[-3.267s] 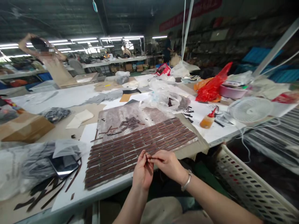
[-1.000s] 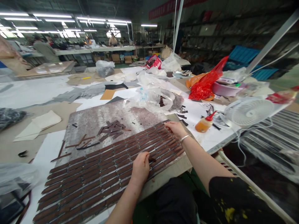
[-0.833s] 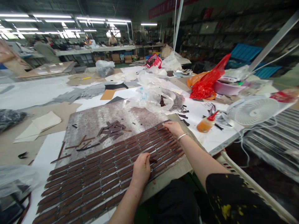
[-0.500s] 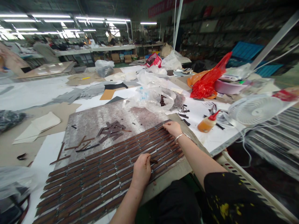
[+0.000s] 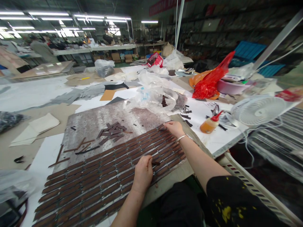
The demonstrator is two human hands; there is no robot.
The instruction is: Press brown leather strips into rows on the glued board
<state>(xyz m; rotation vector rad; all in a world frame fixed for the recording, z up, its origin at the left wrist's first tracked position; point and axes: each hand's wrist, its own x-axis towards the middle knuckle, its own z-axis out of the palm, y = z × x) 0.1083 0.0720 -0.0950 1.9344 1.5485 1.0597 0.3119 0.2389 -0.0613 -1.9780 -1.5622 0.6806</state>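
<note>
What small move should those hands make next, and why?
Probably a gentle press by the right hand where it is: its fingertips are pinched together at the far edge of the laid-out brown strips. The left hand looks best kept back for now, as it holds a loose dark strip nearer the person.

Behind the rows of strips [image 5: 101,176] lies a strip pile [image 5: 113,130], with a bottle [image 5: 208,125] to the right.

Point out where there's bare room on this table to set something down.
White paper between the red-tipped bottle and the table's right edge looks bare; the white sheet left of the speckled board is mostly bare. It's crowded around the clear bag, red bag and fan.
</note>
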